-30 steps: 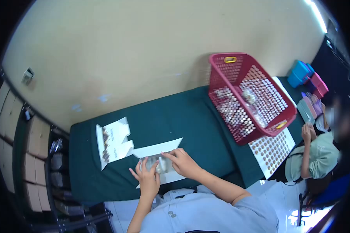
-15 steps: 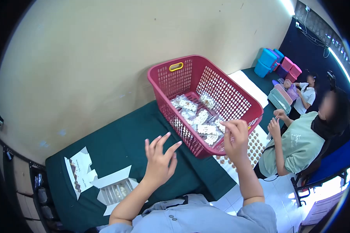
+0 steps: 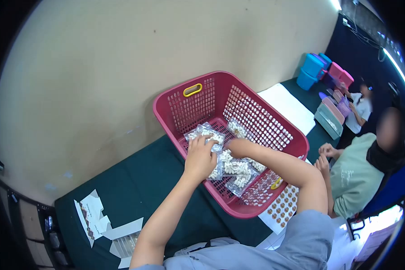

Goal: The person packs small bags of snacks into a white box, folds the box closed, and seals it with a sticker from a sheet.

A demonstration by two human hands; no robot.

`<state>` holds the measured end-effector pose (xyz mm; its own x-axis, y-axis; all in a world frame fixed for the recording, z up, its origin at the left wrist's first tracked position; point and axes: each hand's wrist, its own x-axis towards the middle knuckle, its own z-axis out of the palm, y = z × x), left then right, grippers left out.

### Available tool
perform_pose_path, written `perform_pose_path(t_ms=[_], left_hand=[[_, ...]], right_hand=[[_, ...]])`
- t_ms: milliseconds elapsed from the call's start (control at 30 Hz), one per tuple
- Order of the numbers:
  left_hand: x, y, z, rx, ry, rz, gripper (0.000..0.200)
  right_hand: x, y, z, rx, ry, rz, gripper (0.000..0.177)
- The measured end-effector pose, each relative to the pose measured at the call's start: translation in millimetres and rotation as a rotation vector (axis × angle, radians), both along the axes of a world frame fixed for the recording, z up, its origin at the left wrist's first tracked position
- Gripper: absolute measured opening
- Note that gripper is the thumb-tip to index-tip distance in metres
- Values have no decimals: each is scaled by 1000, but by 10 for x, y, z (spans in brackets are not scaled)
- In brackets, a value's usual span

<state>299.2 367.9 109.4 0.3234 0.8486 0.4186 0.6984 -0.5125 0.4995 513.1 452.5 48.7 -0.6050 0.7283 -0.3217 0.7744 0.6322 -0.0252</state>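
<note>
A deep red plastic basket (image 3: 231, 211) holds several clear plastic packets of small white pieces (image 3: 236, 168). Inside it, my left hand (image 3: 200, 158) rests at the near left side, its fingers apart over a packet (image 3: 216, 137) on the pile, and no firm grip shows. My right hand (image 3: 239, 147) reaches in across the basket from the right, bent at the wrist above the packets in the middle. Its fingers point away and are blurred, so I cannot see whether they hold anything. Another packet (image 3: 236, 129) lies towards the far side.
On the green-covered table (image 3: 117, 184), an open white carton (image 3: 126, 240) and a printed white card (image 3: 91, 216) lie at left. A sheet of round brown stickers (image 3: 281, 209) is beside the basket. Two people sit at right, near a person's green sleeve (image 3: 346, 189) and stacked blue tubs (image 3: 309, 72).
Both hands have moved from above the near side down into the basket, onto or close to the packets. The basket appears nearer and lower in view.
</note>
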Motion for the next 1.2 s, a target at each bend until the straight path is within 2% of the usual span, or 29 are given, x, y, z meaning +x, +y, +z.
perform_pose_path(t_ms=[33,67,133,233,267,400,500,567,600,633,700,767,833,867,900,933,967,1000,1033,1100,1167,1200], left_hand=[[-21,-5,31,-18,17,2,32],[-26,-7,24,-27,6,2,33],[-23,-24,58,-56,25,5,32],[1,-29,78,-80,19,9,31],[2,-32,76,-92,16,8,30],[13,-31,95,-95,-79,12,27],[22,-39,122,-58,-209,22,26],[-2,-64,180,43,-406,-2,28],[-24,-91,206,54,-402,-1,28],[-58,-133,228,75,-491,31,27],[-162,-246,253,112,-669,99,27],[-283,-461,390,92,-662,128,30],[-395,-713,476,-179,-975,-21,37],[-501,-820,440,-248,-1015,-161,48],[-556,-965,442,-235,-1014,-156,48],[-602,-1145,465,-324,-1137,-315,53],[-640,-1337,474,-417,-1257,-475,59],[-672,-1533,458,-446,-1270,-514,71],[-685,-1718,334,-418,-1281,-423,67],[-828,-1990,197,-448,-1167,-255,58],[-979,-2174,119,-452,-1187,-155,53],[-1051,-2251,74,-455,-1211,-70,47]], right_hand=[[-37,-42,82,-85,-150,-37,30],[80,145,-352,-159,-305,-44,30],[284,245,-808,-264,-349,-26,37],[408,128,-959,-299,-294,33,50],[387,73,-1033,-306,-329,-14,51],[223,-9,-919,-338,-315,-97,52],[112,278,-616,-299,-284,-85,54],[-2,424,100,-203,-110,-170,56],[-143,294,711,-94,65,-277,58],[-161,256,982,60,319,-323,44],[-241,-38,1704,111,834,-236,36],[-366,-516,2116,-118,1391,-245,32],[-525,-1063,2204,-126,1661,-175,39],[-530,-1316,2169,-269,1633,-194,46],[-610,-1584,2098,-391,1619,-235,46],[-714,-1828,2015,-470,1600,-227,46],[-759,-2006,1831,-479,1459,-218,45],[-861,-2174,1752,-384,1322,-153,38],[-1034,-2341,1638,-499,1459,-205,32],[-1226,-2475,1306,-154,1208,-188,36],[-1462,-2630,1127,-26,1202,-178,41],[-1612,-2686,980,-116,1389,-225,43]])
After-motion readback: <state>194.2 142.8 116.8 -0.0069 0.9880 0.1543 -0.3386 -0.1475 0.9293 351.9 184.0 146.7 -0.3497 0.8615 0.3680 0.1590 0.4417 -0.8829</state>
